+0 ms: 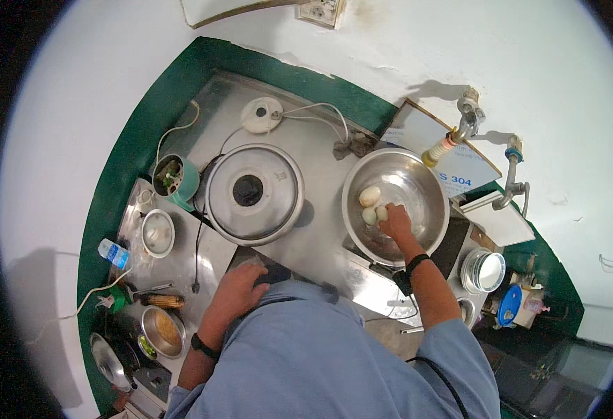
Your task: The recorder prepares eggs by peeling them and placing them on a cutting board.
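My right hand [396,224] reaches into a large stainless steel bowl [422,183], with its fingers on a small pale round item [381,213] that looks like a peeled egg or an onion. Two more such items lie beside it: a larger cream one [370,196] and a smaller pale one [369,216]. Whether the fingers grip or only touch the item is not plain. My left hand [246,285] rests near my waist at the counter's edge, its thumb apart from the fingers and nothing seen in it. Left of the bowl stands a round metal pot with a lid [277,194].
Two wall taps [468,118] jut out above and right of the bowl. A teal mug [183,180], a bowl with a white lid [157,233] and a steel bowl of yellowish food [166,330] stand at left. Stacked plates [490,272] are at right. A black cable [197,256] crosses the counter.
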A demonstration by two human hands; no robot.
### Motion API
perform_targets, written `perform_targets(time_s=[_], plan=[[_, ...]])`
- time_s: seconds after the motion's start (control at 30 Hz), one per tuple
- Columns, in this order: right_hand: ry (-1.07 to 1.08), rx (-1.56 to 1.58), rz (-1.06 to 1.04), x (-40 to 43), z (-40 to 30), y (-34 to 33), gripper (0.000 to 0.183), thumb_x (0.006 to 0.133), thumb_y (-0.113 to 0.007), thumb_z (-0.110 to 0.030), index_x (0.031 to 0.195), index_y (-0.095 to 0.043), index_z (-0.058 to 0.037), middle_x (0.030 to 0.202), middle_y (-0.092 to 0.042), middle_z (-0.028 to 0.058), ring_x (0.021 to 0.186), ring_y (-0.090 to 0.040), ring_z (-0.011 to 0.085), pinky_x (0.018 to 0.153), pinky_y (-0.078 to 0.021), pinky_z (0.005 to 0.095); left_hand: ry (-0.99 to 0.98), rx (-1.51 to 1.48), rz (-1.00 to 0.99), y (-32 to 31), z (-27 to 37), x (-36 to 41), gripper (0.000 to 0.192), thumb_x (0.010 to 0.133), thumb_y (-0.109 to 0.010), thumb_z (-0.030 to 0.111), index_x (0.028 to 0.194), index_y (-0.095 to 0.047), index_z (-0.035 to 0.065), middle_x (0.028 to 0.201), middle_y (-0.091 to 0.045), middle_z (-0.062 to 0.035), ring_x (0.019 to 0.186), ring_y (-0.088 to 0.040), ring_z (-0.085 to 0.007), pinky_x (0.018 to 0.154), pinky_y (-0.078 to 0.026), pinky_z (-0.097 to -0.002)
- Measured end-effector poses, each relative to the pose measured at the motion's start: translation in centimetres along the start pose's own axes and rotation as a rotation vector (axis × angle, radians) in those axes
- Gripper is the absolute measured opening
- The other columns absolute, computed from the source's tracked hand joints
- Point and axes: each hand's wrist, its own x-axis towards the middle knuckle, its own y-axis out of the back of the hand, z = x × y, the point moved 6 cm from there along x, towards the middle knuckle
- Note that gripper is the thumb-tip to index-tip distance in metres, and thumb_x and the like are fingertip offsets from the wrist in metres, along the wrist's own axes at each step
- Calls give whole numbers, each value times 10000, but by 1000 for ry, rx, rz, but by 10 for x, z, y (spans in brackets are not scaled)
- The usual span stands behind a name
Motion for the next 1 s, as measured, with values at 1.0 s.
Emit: perform_targets(time_s=[1.0], plan=[[87, 38, 211, -16, -24, -16, 646, 689, -813, -335, 1274, -638, -125, 1350, -522, 274, 1322, -445, 412, 1103, -367, 530, -47, -4, 21, 1, -1, 4, 312, 842, -737, 181, 1105, -654, 35, 1070, -673, -181, 1032, -647, -372, 901, -517, -452]])
